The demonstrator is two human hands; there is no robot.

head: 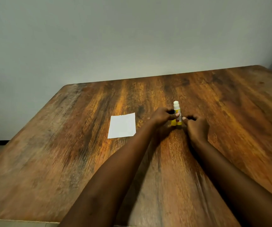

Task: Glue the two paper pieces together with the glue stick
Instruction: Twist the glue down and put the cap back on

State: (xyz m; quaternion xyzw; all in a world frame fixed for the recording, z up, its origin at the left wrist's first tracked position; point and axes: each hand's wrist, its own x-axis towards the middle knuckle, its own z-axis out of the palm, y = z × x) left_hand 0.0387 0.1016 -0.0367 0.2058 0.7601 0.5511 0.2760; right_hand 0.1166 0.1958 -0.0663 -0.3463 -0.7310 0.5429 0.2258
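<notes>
A yellow glue stick point(176, 112) stands upright on the wooden table point(82, 161), uncapped, with its white glue tip showing at the top. My left hand point(160, 117) grips the stick's body, thumb across its front. My right hand point(196, 126) is at the stick's lower right with curled fingers, its thumb tip against the tube near the base. A yellow piece point(173, 122), probably the cap, shows just left of the base under my left hand. One white square of paper point(122, 126) lies flat to the left of my hands. I cannot make out a second piece.
The table's far edge meets a plain grey wall point(132, 38). Its left corner is rounded and the near edge runs along the bottom of the view. Bare wood surrounds the paper and my hands.
</notes>
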